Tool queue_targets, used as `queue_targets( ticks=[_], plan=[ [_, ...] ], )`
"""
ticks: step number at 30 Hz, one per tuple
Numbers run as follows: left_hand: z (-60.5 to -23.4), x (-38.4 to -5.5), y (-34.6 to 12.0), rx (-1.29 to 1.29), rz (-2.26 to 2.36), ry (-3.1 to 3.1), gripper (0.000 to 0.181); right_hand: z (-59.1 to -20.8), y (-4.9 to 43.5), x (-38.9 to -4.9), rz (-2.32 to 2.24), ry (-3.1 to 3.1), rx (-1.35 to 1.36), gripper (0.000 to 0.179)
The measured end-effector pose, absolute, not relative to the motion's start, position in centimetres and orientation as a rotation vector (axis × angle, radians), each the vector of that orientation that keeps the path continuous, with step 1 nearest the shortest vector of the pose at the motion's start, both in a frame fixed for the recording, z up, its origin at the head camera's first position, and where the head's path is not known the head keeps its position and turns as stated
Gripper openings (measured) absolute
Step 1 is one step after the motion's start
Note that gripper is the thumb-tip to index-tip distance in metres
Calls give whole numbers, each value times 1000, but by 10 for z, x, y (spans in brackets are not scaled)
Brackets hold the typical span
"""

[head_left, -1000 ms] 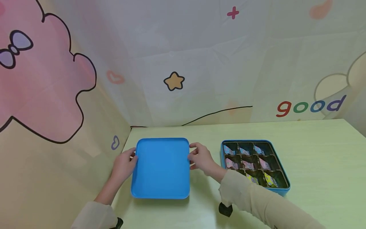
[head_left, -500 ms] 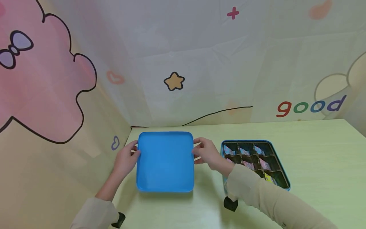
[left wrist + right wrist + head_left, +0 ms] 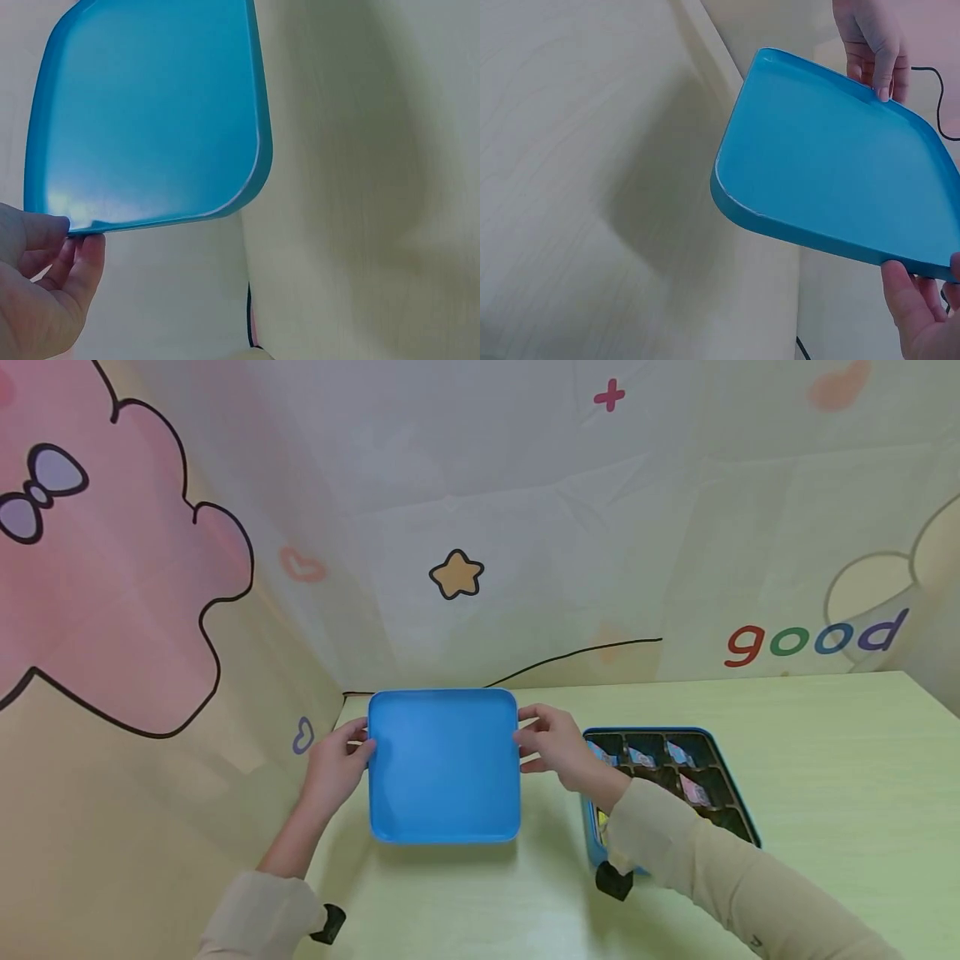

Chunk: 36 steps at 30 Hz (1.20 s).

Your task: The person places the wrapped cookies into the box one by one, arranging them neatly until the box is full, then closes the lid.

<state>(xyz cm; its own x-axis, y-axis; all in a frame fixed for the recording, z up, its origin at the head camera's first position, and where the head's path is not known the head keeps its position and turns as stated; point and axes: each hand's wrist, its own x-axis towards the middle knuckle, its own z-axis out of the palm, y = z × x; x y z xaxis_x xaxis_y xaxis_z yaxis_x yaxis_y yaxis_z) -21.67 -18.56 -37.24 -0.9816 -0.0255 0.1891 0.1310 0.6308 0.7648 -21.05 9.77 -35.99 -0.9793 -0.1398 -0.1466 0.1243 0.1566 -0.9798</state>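
A shallow, square blue lid (image 3: 444, 766) with rounded corners is held up above the table, its hollow inner side facing me and its shadow falling below it. My left hand (image 3: 337, 768) pinches its left rim, thumb on the inside and fingers behind, as the left wrist view confirms. On the opposite rim, my right hand (image 3: 562, 750) grips with thumb and spread fingers; the right wrist view shows both hands on the lid. To the right stands a blue box (image 3: 645, 729) with a dark divided insert holding wrapped candies (image 3: 681, 753). My right forearm covers part of that box.
The pale table (image 3: 847, 777) extends to the right beyond the box. A printed wall cloth (image 3: 525, 527) rises behind the table, and another stretch of it runs along the left side. A black wrist device (image 3: 615, 881) hangs under my right sleeve.
Both hands have carried the lid away from me and slightly right, and it has tipped more upright. My right forearm now hides more of the candy box, which has stayed put.
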Motion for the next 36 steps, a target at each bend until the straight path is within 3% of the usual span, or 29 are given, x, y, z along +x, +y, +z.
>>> queue_targets(
  ticks=[36],
  plan=[
    [-353, -221, -147, -42, -1312, -2572, 34, -355, 131, -226, -1998, 2347, -195, 37]
  ],
)
